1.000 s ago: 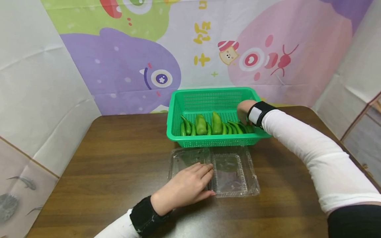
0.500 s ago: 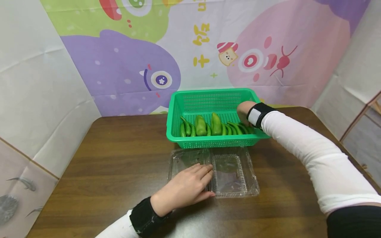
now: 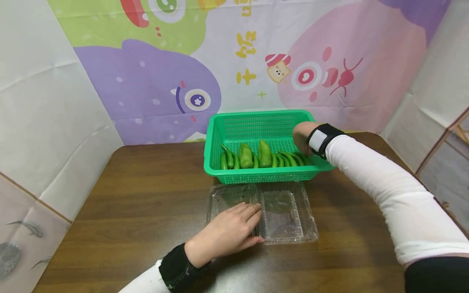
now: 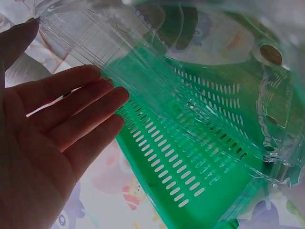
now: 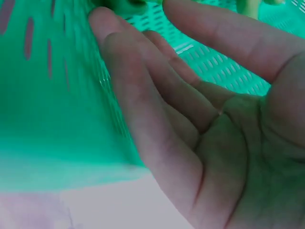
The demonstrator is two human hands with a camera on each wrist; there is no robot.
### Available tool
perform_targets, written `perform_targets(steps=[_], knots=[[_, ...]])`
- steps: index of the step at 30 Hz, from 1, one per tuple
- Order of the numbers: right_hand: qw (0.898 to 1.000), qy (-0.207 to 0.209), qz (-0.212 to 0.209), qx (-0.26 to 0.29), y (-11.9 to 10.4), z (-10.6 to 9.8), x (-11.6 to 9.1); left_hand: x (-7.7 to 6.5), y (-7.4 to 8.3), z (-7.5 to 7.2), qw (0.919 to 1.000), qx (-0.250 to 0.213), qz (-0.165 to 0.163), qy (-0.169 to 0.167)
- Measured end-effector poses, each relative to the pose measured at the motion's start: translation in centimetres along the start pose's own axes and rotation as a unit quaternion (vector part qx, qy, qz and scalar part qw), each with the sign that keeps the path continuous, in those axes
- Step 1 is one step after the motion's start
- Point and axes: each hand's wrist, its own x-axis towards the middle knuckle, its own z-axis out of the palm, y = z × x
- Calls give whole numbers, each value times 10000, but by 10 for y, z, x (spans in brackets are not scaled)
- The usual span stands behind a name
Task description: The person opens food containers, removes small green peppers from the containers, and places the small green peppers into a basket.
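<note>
My left hand [image 3: 227, 232] lies over the middle of an open clear plastic clamshell container [image 3: 283, 217], fingers extended. In the left wrist view its fingertips are right at the clear plastic wall [image 4: 138, 71]. Behind the container stands a green slotted basket [image 3: 264, 171] with a row of green peppers [image 3: 265, 154], some thick, others slim. My right hand [image 3: 302, 134] reaches into the basket's right end, where the wrist partly hides the fingers. In the right wrist view, the fingertips meet a green pepper [image 5: 125, 6] beside the basket wall, and the thumb stands apart from the fingers.
The basket and container stand on a brown wooden table [image 3: 157, 203]. A cartoon-printed cloth [image 3: 249, 97] hangs close behind the basket. White panels [image 3: 55, 101] rise on the left and right sides.
The head view tilts slightly, so everything sits a little lower in it. The right hand shifts only slightly within the basket's right end; the left hand stays on the container.
</note>
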Motion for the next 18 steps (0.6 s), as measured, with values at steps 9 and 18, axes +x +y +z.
perform_targets(steps=[9,18], knots=[[9643,1865,-1443,1206,28,9,-32,-1,-1,2,9999,-123,40,67],[8585,4333,-2066,1802,43,61,-60,-3,-1,2,9997,-144,21,174]])
